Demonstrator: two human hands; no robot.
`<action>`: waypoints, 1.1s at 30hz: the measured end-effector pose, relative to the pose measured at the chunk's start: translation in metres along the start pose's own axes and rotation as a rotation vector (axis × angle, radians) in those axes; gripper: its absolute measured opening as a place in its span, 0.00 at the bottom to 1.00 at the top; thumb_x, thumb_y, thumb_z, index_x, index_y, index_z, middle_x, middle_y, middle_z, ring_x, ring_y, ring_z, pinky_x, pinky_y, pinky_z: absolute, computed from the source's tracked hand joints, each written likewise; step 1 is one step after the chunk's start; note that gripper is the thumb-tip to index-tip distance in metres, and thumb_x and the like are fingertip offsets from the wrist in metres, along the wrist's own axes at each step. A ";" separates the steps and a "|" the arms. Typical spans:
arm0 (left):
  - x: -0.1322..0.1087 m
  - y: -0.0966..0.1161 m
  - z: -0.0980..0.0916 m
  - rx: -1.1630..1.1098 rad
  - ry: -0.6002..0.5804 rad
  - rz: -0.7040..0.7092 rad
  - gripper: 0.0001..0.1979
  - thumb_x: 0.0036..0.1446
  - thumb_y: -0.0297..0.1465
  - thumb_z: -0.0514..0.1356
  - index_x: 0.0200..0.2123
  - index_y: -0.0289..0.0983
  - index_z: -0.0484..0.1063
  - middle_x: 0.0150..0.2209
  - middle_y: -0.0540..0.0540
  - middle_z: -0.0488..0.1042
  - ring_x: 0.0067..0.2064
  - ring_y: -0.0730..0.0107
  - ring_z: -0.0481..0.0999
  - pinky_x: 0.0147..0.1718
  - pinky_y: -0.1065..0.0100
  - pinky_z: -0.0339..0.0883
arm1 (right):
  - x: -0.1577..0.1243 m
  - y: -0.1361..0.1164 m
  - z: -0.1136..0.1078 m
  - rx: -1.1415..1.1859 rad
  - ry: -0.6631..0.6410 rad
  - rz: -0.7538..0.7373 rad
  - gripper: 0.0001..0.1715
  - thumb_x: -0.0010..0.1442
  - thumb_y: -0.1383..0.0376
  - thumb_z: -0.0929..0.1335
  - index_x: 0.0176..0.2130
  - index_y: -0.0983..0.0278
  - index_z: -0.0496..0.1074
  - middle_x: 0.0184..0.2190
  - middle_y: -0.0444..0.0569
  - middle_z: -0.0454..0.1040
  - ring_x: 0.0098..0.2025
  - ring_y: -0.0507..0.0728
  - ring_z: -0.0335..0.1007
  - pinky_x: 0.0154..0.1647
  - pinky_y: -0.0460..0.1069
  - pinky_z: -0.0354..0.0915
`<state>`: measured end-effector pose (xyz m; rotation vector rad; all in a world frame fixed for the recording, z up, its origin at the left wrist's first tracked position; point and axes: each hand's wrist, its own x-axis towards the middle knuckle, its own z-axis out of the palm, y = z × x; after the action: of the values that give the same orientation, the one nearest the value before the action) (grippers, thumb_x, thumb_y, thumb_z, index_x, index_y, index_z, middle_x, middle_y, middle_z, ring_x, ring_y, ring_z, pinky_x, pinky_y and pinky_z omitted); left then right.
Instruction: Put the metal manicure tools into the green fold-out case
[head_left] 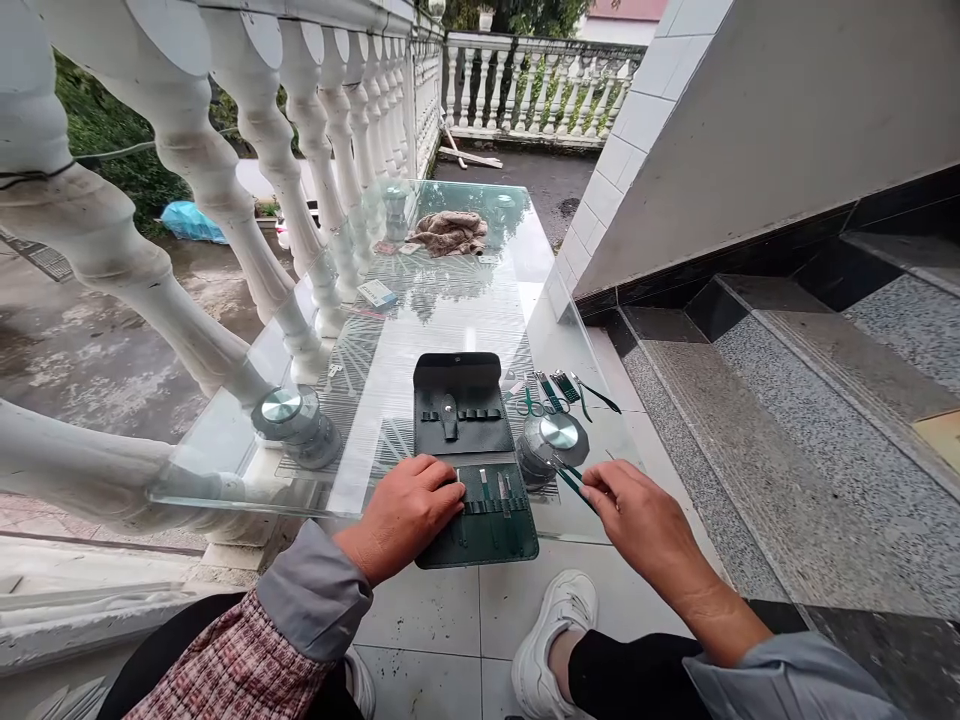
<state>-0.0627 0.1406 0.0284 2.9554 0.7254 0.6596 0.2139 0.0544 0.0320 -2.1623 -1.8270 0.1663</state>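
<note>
While seated at the glass tabletop (450, 320), pressed the left hand (409, 512) palm-down on the left edge of the lower panel of an open dark-green manicure case (465, 425), fingers close together and lightly curled, gripping nothing. Pinched a slender green-handled tool (574, 481) between the thumb and fingertips of the right hand (637, 520), just right of the case and not touching it. Held this tool slantwise, with its far end pointing up and left at a round metal fitting (559, 432) of the tabletop.

Placed lengthwise at the near edge of the glass, between the two hands: the manicure case, flap away from the viewer. Carried one implement in the elastic loops of its upper panel and several slim ones in the loops of its lower panel.

Laid out loose beyond the fitting, near the right edge of the glass: small scissors (532, 405), nail clippers (564, 388) and thin nippers (598, 396), all green-trimmed and close together.

Seen at the far end of the tabletop: a crumpled brown cloth (450, 232); nearer, by the left edge, a small box (376, 293).

Bounded on the left by a white balustrade (225, 190) and on the right by speckled stone steps (787, 390). Visible on the floor tiles below the right hand: one white sneaker (559, 612).
</note>
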 end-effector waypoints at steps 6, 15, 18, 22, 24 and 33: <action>0.000 0.000 0.000 -0.001 0.001 -0.004 0.10 0.64 0.30 0.51 0.34 0.36 0.71 0.36 0.45 0.71 0.36 0.67 0.66 0.35 0.66 0.63 | -0.003 -0.007 0.001 -0.032 -0.055 0.067 0.06 0.56 0.62 0.63 0.29 0.60 0.65 0.30 0.45 0.70 0.32 0.55 0.65 0.29 0.48 0.55; 0.000 0.001 0.000 -0.007 0.001 -0.004 0.10 0.64 0.30 0.51 0.34 0.36 0.71 0.35 0.45 0.71 0.36 0.68 0.66 0.35 0.66 0.63 | 0.000 -0.011 -0.003 -0.042 -0.154 0.127 0.07 0.57 0.64 0.61 0.28 0.61 0.64 0.31 0.44 0.70 0.30 0.53 0.64 0.26 0.46 0.53; 0.001 0.000 0.000 -0.004 -0.005 -0.005 0.09 0.64 0.30 0.51 0.35 0.36 0.71 0.35 0.45 0.70 0.36 0.68 0.66 0.35 0.66 0.63 | -0.001 -0.011 -0.001 -0.053 -0.125 0.108 0.07 0.58 0.65 0.60 0.28 0.61 0.63 0.30 0.45 0.69 0.30 0.53 0.63 0.26 0.47 0.52; 0.000 0.000 0.000 0.002 -0.015 -0.006 0.09 0.63 0.30 0.52 0.34 0.36 0.71 0.36 0.45 0.70 0.36 0.68 0.66 0.36 0.66 0.63 | -0.001 -0.012 -0.002 -0.052 -0.116 0.111 0.08 0.59 0.63 0.59 0.28 0.61 0.62 0.30 0.45 0.69 0.30 0.54 0.64 0.27 0.47 0.52; 0.000 0.001 0.000 0.003 -0.020 -0.008 0.09 0.64 0.30 0.52 0.34 0.36 0.71 0.36 0.45 0.70 0.36 0.68 0.66 0.35 0.66 0.63 | -0.001 -0.012 -0.002 -0.047 -0.132 0.119 0.08 0.59 0.62 0.60 0.29 0.60 0.62 0.31 0.45 0.69 0.30 0.54 0.64 0.27 0.47 0.52; 0.001 0.001 -0.001 0.003 -0.010 -0.008 0.10 0.64 0.30 0.51 0.34 0.36 0.71 0.35 0.45 0.70 0.36 0.68 0.66 0.35 0.66 0.63 | -0.003 -0.011 0.002 -0.107 -0.109 0.092 0.09 0.60 0.65 0.58 0.28 0.61 0.60 0.30 0.46 0.68 0.31 0.54 0.63 0.29 0.48 0.52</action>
<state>-0.0620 0.1398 0.0303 2.9551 0.7378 0.6434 0.2028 0.0537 0.0335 -2.3556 -1.8343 0.2148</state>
